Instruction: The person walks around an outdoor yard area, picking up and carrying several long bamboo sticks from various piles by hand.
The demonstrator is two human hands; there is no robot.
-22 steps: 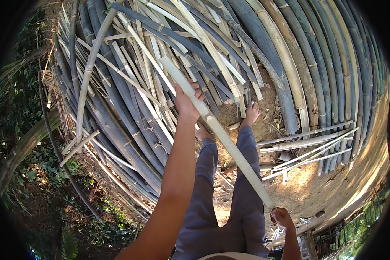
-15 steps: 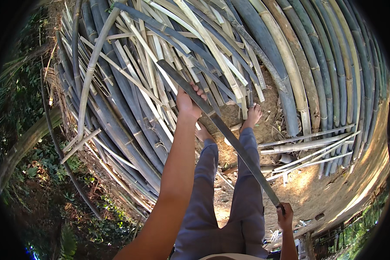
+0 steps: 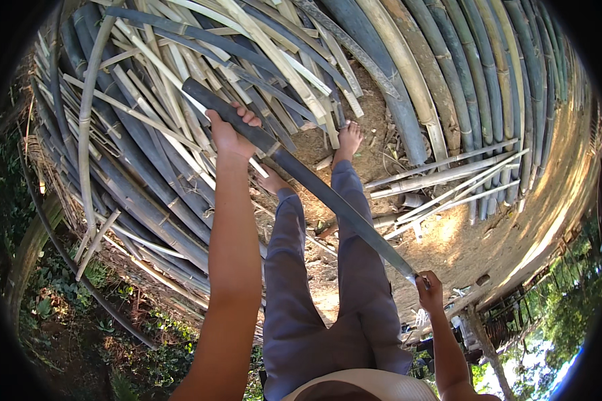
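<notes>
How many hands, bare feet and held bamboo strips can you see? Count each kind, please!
Left hand and right hand: 2
Left bare foot and right bare foot: 2
Held bamboo strip: 1
Total: 5

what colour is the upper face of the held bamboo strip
Dark grey; the bamboo strip shows best in the head view.

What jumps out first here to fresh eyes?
Probably the long, dark split bamboo strip slanting across the middle, held by the left hand near its upper end and by the right hand at its lower end. Then the jumbled heap of split bamboo at upper left, against the row of long bamboo poles at upper right. The bare right foot on the ground between them also stands out.
</notes>
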